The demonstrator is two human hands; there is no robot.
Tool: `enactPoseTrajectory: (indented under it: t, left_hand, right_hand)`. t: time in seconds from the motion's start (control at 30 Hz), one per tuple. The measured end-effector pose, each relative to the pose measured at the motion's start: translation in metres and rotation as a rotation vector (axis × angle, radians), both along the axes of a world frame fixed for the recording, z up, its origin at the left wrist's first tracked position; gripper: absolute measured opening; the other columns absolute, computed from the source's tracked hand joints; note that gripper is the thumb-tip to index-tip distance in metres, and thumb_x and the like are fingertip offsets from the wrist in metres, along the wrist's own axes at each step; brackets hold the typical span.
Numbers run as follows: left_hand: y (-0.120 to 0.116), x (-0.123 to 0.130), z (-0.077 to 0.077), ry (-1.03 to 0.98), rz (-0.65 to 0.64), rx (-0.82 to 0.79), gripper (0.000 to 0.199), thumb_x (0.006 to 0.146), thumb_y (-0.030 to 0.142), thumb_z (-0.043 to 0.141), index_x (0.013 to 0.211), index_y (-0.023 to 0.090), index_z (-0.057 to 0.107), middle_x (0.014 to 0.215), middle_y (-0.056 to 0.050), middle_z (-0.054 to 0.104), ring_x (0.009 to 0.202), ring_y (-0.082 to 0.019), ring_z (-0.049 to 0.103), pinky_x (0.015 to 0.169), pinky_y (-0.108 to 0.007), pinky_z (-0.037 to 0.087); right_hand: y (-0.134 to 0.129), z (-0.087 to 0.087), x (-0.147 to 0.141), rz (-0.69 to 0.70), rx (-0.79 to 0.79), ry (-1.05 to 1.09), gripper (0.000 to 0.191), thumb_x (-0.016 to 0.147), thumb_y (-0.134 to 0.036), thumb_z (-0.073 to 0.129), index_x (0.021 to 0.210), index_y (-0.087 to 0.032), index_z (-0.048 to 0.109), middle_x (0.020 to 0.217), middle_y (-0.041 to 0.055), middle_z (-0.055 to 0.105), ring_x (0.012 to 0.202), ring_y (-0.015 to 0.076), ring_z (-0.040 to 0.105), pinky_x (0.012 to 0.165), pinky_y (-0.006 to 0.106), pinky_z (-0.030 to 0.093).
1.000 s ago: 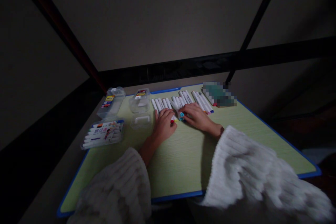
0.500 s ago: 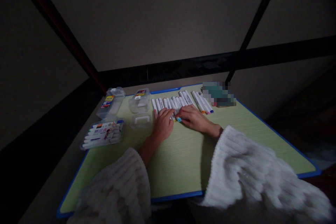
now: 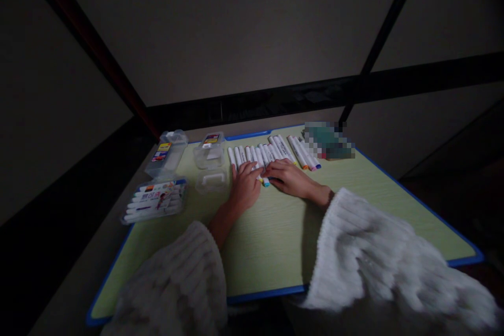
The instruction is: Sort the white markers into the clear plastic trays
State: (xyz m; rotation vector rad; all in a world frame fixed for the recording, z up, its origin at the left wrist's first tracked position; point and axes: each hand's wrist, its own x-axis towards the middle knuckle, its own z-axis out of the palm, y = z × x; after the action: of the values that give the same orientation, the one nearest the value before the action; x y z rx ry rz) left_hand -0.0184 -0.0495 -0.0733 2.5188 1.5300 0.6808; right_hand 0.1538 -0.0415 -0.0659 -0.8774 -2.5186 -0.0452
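Roughly parallel markers (image 3: 271, 151), long axes fore-aft, col. ends (image 3: 304, 167) nearside, L fingers (image 3: 251, 174) spread, R fingers (image 3: 274, 168), grip unclear.

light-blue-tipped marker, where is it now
In the head view, the light-blue-tipped marker lies on the table between the left hand and right hand, just right of a yellow-tipped marker.

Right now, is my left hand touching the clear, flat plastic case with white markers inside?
Apart. The head view shows pale green tabletop between your left hand and that clear plastic case.
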Motion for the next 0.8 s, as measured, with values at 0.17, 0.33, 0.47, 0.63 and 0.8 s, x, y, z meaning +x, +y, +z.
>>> enactPoseTrajectory:
  t: [0.17, 0.33, 0.47, 0.63, 0.8]
  left_hand:
    - [-0.0013, -0.0005, -0.0005, 0.044, 0.032, 0.024, 0.043, 0.076, 0.010, 0.038, 0.113, 0.024, 0.055, 0.130, -0.006, 0.045, 0.125, -0.024, 0.029, 0.105, -0.058, 0.008]
    - [-0.0009, -0.0003, -0.0025, 0.084, 0.061, 0.022, 0.043, 0.077, 0.016, 0.041, 0.118, 0.025, 0.050, 0.137, -0.007, 0.035, 0.129, -0.029, 0.022, 0.101, -0.064, 0.009]
    - [-0.0006, 0.0001, -0.0024, 0.093, 0.065, 0.010, 0.044, 0.077, 0.017, 0.042, 0.119, 0.027, 0.049, 0.137, -0.006, 0.036, 0.129, -0.028, 0.023, 0.102, -0.062, 0.009]
    - [-0.0006, 0.0004, -0.0018, 0.053, 0.089, 0.010, 0.049, 0.076, 0.013, 0.039, 0.124, 0.024, 0.045, 0.135, -0.008, 0.038, 0.128, -0.026, 0.026, 0.104, -0.059, 0.009]
    - [0.0013, -0.0002, -0.0028, -0.026, 0.120, 0.042, 0.054, 0.074, 0.010, 0.036, 0.127, 0.021, 0.041, 0.133, -0.008, 0.041, 0.126, -0.023, 0.030, 0.104, -0.057, 0.011]
  right_hand:
    - [0.0006, -0.0007, 0.0002, -0.002, -0.005, -0.011, 0.018, 0.082, -0.015, 0.050, 0.097, -0.017, 0.060, 0.089, 0.0074, 0.061, 0.087, 0.0208, 0.053, 0.076, 0.033, 0.035]
    - [0.0008, -0.0010, 0.0005, 0.001, -0.008, -0.001, 0.019, 0.082, -0.014, 0.049, 0.097, -0.017, 0.060, 0.090, 0.0073, 0.061, 0.087, 0.0203, 0.053, 0.076, 0.033, 0.035]
    - [0.0006, -0.0008, 0.0008, -0.002, -0.010, -0.004, 0.018, 0.082, -0.014, 0.049, 0.096, -0.016, 0.060, 0.089, 0.0071, 0.061, 0.087, 0.0203, 0.054, 0.078, 0.033, 0.034]
    - [-0.0007, 0.0008, 0.0002, 0.014, -0.031, 0.027, 0.019, 0.084, -0.016, 0.047, 0.099, -0.016, 0.059, 0.090, 0.0072, 0.061, 0.089, 0.0198, 0.054, 0.079, 0.032, 0.035]
    - [0.0023, 0.0071, 0.0080, -0.052, -0.003, 0.103, 0.021, 0.084, -0.015, 0.043, 0.099, -0.015, 0.059, 0.091, 0.0077, 0.061, 0.089, 0.0202, 0.054, 0.078, 0.032, 0.036]
